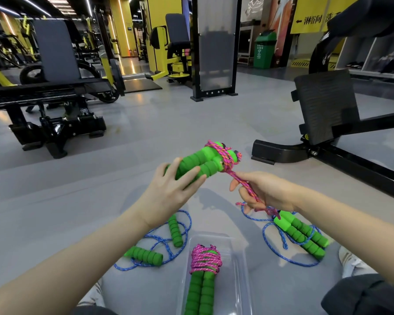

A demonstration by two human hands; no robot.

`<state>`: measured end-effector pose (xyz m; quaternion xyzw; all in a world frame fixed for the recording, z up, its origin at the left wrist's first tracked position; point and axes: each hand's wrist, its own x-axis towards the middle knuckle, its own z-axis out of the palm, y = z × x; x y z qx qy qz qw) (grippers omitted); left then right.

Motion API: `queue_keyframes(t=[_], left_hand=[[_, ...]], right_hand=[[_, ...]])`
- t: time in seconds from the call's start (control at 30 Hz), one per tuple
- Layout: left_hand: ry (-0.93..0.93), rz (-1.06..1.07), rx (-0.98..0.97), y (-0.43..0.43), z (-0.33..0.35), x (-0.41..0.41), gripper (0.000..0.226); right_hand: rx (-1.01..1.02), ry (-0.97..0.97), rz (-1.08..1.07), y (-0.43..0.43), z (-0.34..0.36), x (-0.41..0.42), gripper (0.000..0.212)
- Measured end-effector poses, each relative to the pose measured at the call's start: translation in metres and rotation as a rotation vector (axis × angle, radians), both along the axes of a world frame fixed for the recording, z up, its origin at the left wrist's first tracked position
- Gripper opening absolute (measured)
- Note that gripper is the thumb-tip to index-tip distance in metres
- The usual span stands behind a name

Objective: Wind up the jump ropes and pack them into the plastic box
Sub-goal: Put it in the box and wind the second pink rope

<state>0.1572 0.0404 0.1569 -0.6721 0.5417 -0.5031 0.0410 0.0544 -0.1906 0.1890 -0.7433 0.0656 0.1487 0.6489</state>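
Observation:
My left hand grips a pair of green foam handles held together above the floor. Pink rope is wound around their far end. My right hand pinches the loose pink tail that runs down from the handles. On the floor in front of me stands a clear plastic box with one wound pink jump rope lying in it. A blue jump rope lies unwound left of the box. Another blue jump rope with its handles side by side lies to the right.
The grey gym floor stretches ahead. A black machine footplate and base stand close on the right, a black bench frame on the left. My shoes and knees frame the box.

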Motion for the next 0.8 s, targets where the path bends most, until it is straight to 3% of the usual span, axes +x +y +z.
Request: queue_keyframes(t=[0.2, 0.33, 0.43, 0.53, 0.67, 0.8], left_hand=[[-0.050, 0.082, 0.157, 0.013, -0.006, 0.013, 0.037], [-0.064, 0.014, 0.283, 0.017, -0.012, 0.005, 0.039], [-0.047, -0.128, 0.289, 0.007, -0.014, -0.013, 0.035], [-0.004, -0.282, 0.245, -0.008, -0.015, -0.037, 0.028], [0.039, -0.413, 0.148, -0.028, -0.005, -0.066, 0.031], [0.078, -0.413, 0.024, -0.037, 0.013, -0.072, 0.027]], right_hand=[[-0.334, 0.032, 0.277, 0.000, 0.039, -0.010, 0.029], [-0.655, -0.200, 0.275, 0.003, 0.060, -0.010, 0.031], [-0.751, -0.396, 0.187, -0.001, 0.059, -0.004, 0.042], [-0.733, -0.457, 0.091, -0.010, 0.053, 0.000, 0.052], [-0.548, -0.448, -0.014, -0.025, 0.039, 0.003, 0.053], [-0.289, -0.296, -0.111, -0.046, 0.019, 0.006, 0.051]])
